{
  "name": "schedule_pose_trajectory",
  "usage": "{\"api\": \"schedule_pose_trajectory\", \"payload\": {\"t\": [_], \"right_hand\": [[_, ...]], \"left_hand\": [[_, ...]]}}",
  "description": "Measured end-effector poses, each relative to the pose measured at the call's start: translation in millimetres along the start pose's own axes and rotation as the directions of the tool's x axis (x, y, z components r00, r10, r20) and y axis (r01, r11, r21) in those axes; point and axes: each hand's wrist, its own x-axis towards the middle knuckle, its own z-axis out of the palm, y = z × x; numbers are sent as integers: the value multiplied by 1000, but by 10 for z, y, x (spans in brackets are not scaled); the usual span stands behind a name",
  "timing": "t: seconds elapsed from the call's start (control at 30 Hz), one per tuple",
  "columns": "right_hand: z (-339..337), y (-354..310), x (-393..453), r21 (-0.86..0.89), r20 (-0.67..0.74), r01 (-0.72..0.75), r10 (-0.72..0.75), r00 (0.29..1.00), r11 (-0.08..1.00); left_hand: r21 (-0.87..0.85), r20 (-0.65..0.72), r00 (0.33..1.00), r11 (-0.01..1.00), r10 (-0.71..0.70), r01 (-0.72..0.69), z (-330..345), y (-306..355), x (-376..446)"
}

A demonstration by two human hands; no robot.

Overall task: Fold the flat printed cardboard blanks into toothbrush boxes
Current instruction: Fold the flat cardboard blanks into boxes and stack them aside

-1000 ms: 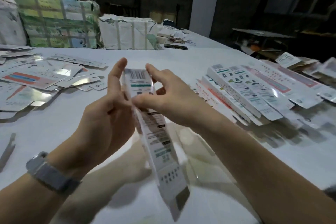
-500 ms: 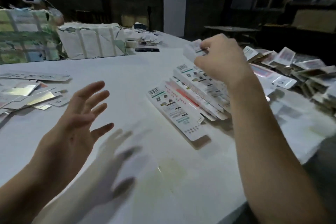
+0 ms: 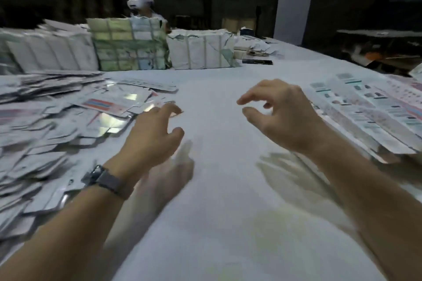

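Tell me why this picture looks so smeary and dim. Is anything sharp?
Head view: motion blur smears the flat blanks at left and the printed boxes at right; the left hand and right hand are soft-edged too. Dim light, dark background; glare glints off some blanks; hand shadows fall on the table.

Print on the folded boxes and flat blanks is too blurred to read.

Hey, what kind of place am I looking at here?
Probably a packaging workshop or small warehouse: a big white table with a heap of flat printed blanks on the left, folded boxes on the right, and wrapped, strapped bundles stacked at the back.
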Motion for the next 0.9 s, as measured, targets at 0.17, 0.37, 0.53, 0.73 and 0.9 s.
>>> {"api": "schedule_pose_trajectory", "payload": {"t": [0.17,0.37,0.53,0.73,0.9], "right_hand": [[291,-143,-134,59,217,149,-158,963,987],[314,-151,-125,113,199,162,-182,963,980],[331,-144,-142,133,182,154,-177,967,979],[372,-106,-149,176,183,138,-170,968,975],[385,-129,-141,228,101,74,-99,990,971]], "left_hand": [[378,29,911,848,-410,370,-260,-634,141],[454,6,862,769,-507,450,-363,-875,153],[606,-38,911,715,-412,348,-319,-778,157],[558,-135,950,771,-280,307,-416,-529,142],[396,-215,971,900,-103,183,-370,-197,68]]}}
